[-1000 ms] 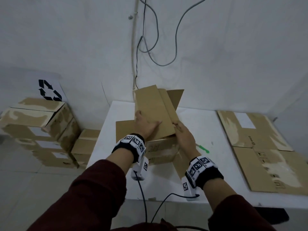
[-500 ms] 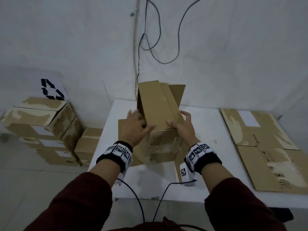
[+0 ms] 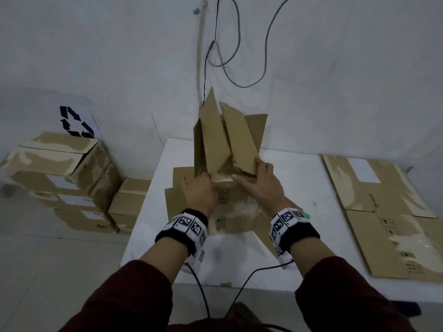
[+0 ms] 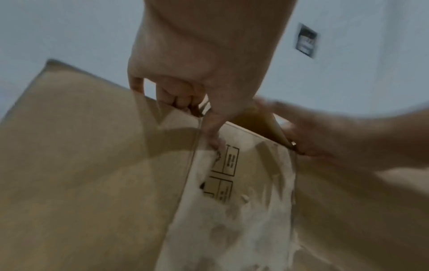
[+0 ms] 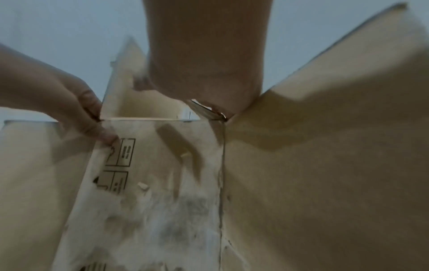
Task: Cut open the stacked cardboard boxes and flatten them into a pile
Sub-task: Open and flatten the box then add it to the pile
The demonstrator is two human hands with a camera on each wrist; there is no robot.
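Observation:
An open cardboard box (image 3: 236,212) stands on the white table (image 3: 153,212), its top flaps splayed upward and side flaps spread flat. My left hand (image 3: 199,188) grips the near top edge at the left corner; in the left wrist view its fingers (image 4: 183,99) curl inside the box (image 4: 243,201) with the thumb on the printed face. My right hand (image 3: 260,180) holds the right corner at the base of a raised flap. The right wrist view shows the palm (image 5: 209,91) against that corner of the box (image 5: 162,183); its fingers are hidden there.
Flattened cardboard sheets (image 3: 383,212) lie on the table's right side. Sealed boxes (image 3: 60,176) are stacked on the floor to the left, below a recycling sign (image 3: 75,121). Something small and green (image 3: 306,214) lies by my right wrist. Cables hang on the wall behind.
The top flaps, folded together a second ago, now stand splayed apart. Both hands have moved from the flaps down to the box's near top corners.

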